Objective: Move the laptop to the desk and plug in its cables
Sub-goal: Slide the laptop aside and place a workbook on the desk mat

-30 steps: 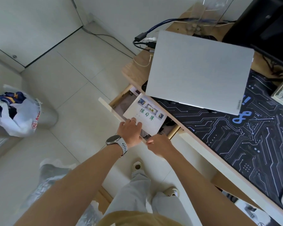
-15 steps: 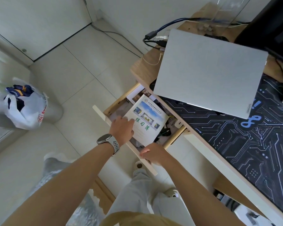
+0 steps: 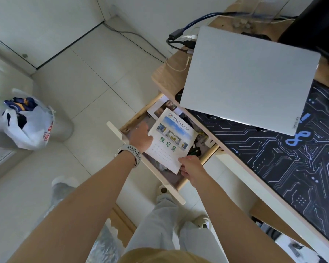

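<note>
Wooden drawer (image 3: 114, 130) now stood pulled wide; my left hand (image 3: 141, 137) and right hand (image 3: 191, 167) gripped the exercise book (image 3: 171, 141), leaving the cabled laptop (image 3: 249, 78) untouched.

- The flat silver-grey rectangular laptop (image 3: 249, 78) lies lid shut on the light wooden desk (image 3: 166, 77), its near corner overlapping a black circuit-patterned mat.
- Black and blue cables (image 3: 180, 37) meet the laptop's far left edge, their plugs bunched there; whether they are seated cannot be told.
</note>
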Available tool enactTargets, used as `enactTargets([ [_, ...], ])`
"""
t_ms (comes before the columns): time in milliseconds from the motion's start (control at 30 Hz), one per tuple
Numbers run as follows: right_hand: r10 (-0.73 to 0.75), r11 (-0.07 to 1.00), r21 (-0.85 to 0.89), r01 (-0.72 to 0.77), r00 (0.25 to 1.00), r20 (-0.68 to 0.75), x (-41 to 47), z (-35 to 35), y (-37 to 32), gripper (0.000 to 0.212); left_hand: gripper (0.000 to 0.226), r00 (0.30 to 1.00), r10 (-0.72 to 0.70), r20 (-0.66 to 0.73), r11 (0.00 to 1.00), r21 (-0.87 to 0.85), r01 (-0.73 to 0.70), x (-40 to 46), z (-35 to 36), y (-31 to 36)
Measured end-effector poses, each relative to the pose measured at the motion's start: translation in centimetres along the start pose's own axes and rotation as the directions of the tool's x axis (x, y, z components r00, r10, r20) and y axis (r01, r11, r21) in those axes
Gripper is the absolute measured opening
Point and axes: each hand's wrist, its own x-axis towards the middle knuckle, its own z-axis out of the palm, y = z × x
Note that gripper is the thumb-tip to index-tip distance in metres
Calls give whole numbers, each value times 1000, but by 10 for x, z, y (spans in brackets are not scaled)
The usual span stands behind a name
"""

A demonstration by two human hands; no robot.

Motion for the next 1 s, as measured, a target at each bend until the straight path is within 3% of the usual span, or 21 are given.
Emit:
enactTargets([
  [133, 3, 993, 114, -4, 1000, 7, -1, -2, -4, 33, 27, 999, -5, -37, 998, -56, 3, 1, -8, -2],
  [267, -30, 988, 154, 25, 999, 31, -7, -5, -13, 36, 28, 981, -92, -173, 958, -285, 40, -13, -20, -1],
  [400, -155, 987, 48, 150, 982, 108, -31, -2, -27, 30, 23, 962, -176, -208, 833, -552, 33, -39, -32, -19],
  [533, -294, 949, -64, 307, 942, 163, -62, 6, -39, 31, 27, 938, -203, -280, 711, -701, -55, -72, -50, -33],
  [733, -548, 825, -94, 557, 830, 108, -110, -12, -75, 25, 34, 919, -87, -385, 523, -803, -287, -105, -84, 17],
  [867, -634, 773, 3, 634, 773, 16, -131, -52, -96, 25, 36, 951, -4, -310, 431, -858, -278, -100, -89, 64],
  [1000, -657, 750, 18, 662, 747, -96, -147, -100, -105, 24, 32, 952, 117, -282, 437, -846, -305, -107, -80, 118],
])
